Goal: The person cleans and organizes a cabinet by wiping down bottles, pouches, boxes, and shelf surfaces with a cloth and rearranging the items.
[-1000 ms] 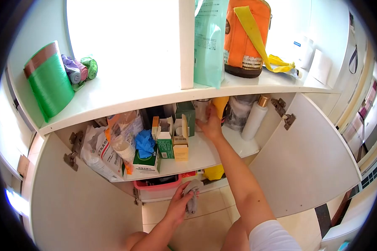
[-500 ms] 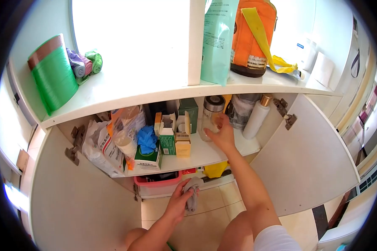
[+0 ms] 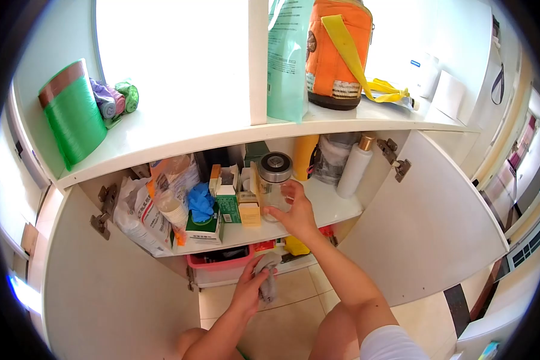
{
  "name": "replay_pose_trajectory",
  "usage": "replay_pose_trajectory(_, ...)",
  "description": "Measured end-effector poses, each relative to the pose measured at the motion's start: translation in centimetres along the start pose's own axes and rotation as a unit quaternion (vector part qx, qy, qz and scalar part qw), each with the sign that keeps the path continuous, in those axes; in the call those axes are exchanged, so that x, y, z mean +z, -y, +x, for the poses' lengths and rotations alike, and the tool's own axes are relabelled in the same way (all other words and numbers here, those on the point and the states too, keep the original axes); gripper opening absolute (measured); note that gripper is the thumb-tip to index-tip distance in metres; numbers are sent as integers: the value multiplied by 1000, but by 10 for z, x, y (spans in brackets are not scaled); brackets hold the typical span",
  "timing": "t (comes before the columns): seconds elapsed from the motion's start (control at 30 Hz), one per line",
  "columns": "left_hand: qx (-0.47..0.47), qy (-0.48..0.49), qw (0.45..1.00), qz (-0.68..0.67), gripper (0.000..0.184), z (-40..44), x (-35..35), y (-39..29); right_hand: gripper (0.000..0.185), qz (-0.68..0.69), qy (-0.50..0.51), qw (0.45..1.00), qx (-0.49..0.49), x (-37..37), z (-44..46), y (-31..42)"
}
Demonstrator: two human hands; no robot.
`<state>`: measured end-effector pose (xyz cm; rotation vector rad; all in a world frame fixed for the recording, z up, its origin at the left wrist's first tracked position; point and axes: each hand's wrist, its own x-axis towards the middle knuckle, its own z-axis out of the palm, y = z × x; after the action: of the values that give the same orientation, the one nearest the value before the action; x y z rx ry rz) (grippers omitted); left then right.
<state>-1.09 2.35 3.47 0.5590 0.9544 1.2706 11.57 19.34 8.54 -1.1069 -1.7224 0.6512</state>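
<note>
My right hand is closed around the lower right side of a clear glass bottle with a black and silver lid. The bottle stands upright near the front of the cabinet shelf, just right of some small boxes, and hides part of a dark green box. A crumpled grey cloth is in my left hand, which is lower down in front of the cabinet, its fingers closed on the cloth.
Boxes, a blue glove-like bundle and plastic bags crowd the shelf's left. A white bottle stands at right. Open doors flank me. A pink bin sits below; an orange bag stands above.
My right hand has brought the glass bottle left and towards the shelf's front edge, uncovering a yellow item behind it. The left hand still holds the cloth. The view has shifted slightly.
</note>
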Motion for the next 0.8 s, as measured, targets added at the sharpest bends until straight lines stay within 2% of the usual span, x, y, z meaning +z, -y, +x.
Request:
replay_pose_trajectory(0.13, -12, -9, 1000, -24, 43, 2, -3, 2, 79, -15, 27, 999, -35, -13, 1, -7)
replay_pose_trajectory(0.2, -22, -10, 1000, -18, 42, 2, -3, 1, 73, -18, -50, 996, -67, -20, 9, -20)
replay_pose_trajectory(0.33, -23, -7, 1000, -12, 42, 1, 2, -1, 67, -29, -45, 996, -78, -51, 37, -20)
replay_pose_trajectory(0.4, -21, -2, 1000, -17, 42, 1, 1, 1, 61, 9, 45, 997, -66, -60, 57, -21)
replay_pose_trajectory(0.43, -22, -1, 1000, -16, 42, 1, 2, 1, 61, 9, 44, 997, -65, -62, 61, -21)
replay_pose_trajectory(0.5, -32, -5, 999, -13, 42, 1, 2, -1, 55, 100, 92, 990, -44, -62, 65, -19)
replay_pose_trajectory(0.6, -38, -11, 999, -10, 42, 4, 0, 0, 61, 161, 128, 978, -8, -54, 59, -20)
replay_pose_trajectory(0.73, -38, -9, 999, -24, 43, 7, -4, 5, 67, 151, 94, 983, -33, -37, 47, -24)
replay_pose_trajectory(0.8, -45, 4, 999, -17, 44, 6, -4, 4, 76, 119, 87, 988, -34, -31, 44, -25)
